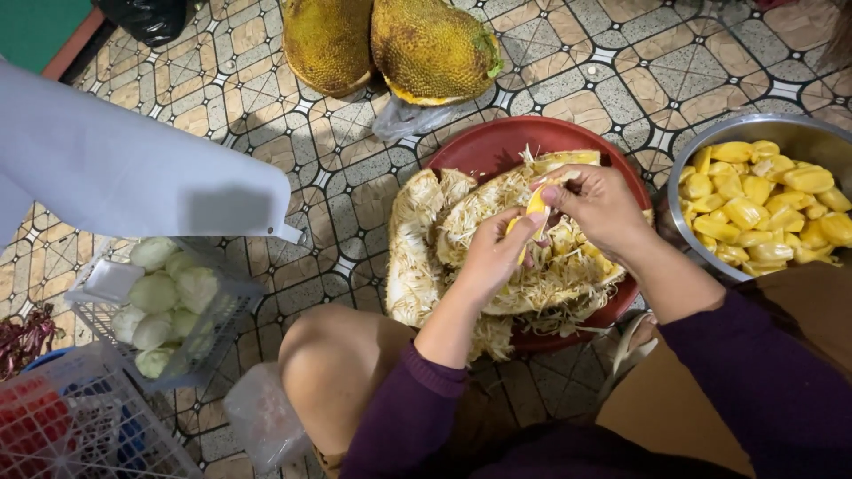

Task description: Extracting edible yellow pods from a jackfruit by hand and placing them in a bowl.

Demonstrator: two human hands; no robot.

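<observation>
Far left, low: a white crate (84, 426) over something red, a dark red leafy bunch (22, 337) at the edge. Just right of it, a white basket (213, 333) held pale green rounds (164, 297). A pale grey sleeve (133, 173) of another person reached across above the basket. A clear bag (262, 417) lay on the tiled floor (293, 142) beside the person's bare knee (328, 372).

Top centre: two whole jackfruits (390, 44) lay side by side, touching, a crumpled plastic bag (404, 120) under the right one.

Centre: a red tray (488, 146) carried an opened jackfruit (426, 248), stringy and pale, spilling over the tray's left rim. Left hand (493, 257) rested on the fruit, fingers curled shut around a yellow pod (535, 208). Right hand (599, 208) met it from the other side, thumb and fingertips pinching the pod's upper end. The pod sat between both hands, right above the opened fruit, over the middle of the tray. Purple sleeves (754, 372) on both arms.

Right: a steel bowl (710, 133), just beside the tray, was heaped with yellow pods (763, 200) already separated.
</observation>
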